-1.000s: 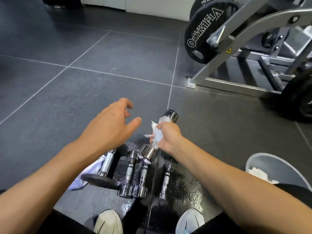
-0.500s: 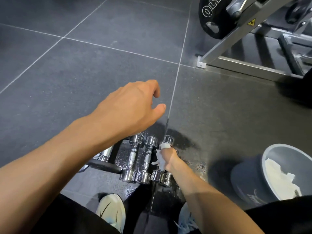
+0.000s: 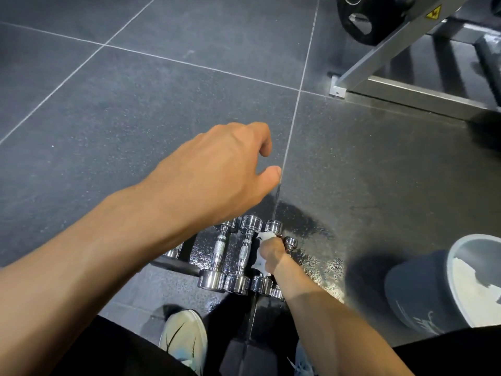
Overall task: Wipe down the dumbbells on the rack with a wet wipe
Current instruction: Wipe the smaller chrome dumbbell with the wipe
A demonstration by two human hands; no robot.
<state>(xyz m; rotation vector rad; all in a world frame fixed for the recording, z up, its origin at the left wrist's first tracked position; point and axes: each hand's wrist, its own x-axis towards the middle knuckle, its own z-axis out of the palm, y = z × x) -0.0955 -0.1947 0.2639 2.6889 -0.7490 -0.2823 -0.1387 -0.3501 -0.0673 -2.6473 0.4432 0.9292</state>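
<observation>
Low at six o'clock, between my feet, my right hand (image 3: 272,253) is curled round the handle of the third dumbbell (image 3: 273,227) in the row. The wet wipe (image 3: 260,236) is pinched between palm and chrome, and white folds of it show above and below my knuckles. That dumbbell lies on the black rack (image 3: 176,267), just beside the second dumbbell (image 3: 245,253) at its nine o'clock, and the first dumbbell (image 3: 219,255) lies beyond that. A smaller dumbbell (image 3: 291,242) sits close to my knuckles at three o'clock. My left hand (image 3: 222,172) hangs above the row toward twelve o'clock, fingers loosely bent, thumb out, holding nothing. A grey bin (image 3: 414,294) with white paper inside stands at four o'clock, apart from the rack. One pale shoe (image 3: 184,337) shows at seven o'clock. A black weight plate (image 3: 382,20) and a grey machine frame (image 3: 393,50) stand at one o'clock.
</observation>
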